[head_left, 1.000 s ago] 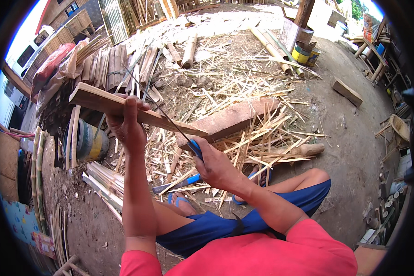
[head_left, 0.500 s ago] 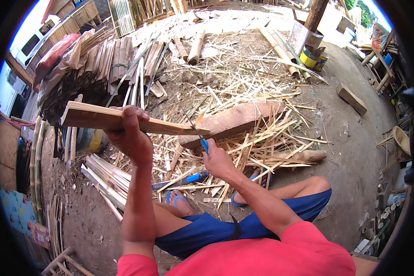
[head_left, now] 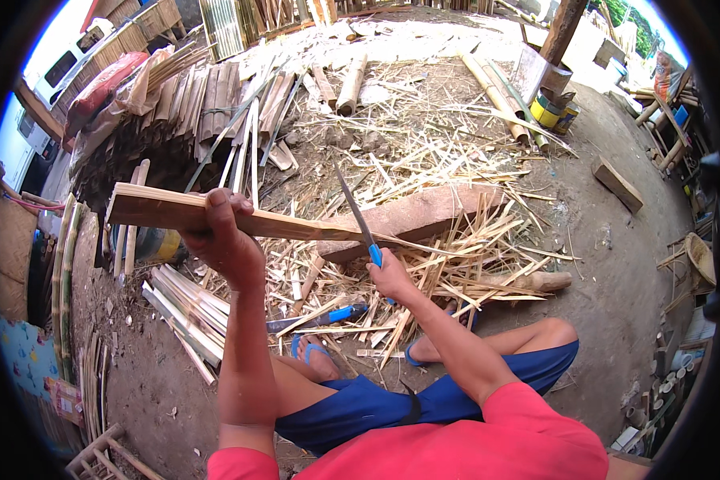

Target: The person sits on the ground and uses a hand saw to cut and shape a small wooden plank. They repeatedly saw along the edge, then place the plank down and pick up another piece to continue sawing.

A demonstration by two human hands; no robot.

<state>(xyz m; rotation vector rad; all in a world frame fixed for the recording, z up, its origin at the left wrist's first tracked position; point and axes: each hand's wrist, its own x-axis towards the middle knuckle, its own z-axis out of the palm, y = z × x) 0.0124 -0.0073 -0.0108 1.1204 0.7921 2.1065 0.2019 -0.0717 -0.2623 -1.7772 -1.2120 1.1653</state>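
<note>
My left hand (head_left: 230, 240) is wrapped round a bamboo slat (head_left: 160, 210), held up roughly level, its broad end to the left and its thinner end to the right. In my right hand (head_left: 394, 276) is a knife (head_left: 354, 204) with a blue handle, its long blade slanting up and away to the left. The lower part of the blade meets the slat near its narrow end. Under the slat lies a thick wooden block (head_left: 424, 210) among shavings. A second blade with a blue and black handle (head_left: 336, 314) rests on the ground by my feet.
Bamboo strips (head_left: 186, 308) lie bundled at the left. Shavings (head_left: 472, 256) heap around the block. Split bamboo pieces (head_left: 216, 104) are stacked at the far left. Bamboo poles (head_left: 496, 96) and a yellow can (head_left: 546, 110) stand farther right, near a loose wood block (head_left: 616, 184).
My right hand has moved slightly right and down along the slat with the knife, whose blade now shows longer and more upright. The left hand keeps its hold on the slat.
</note>
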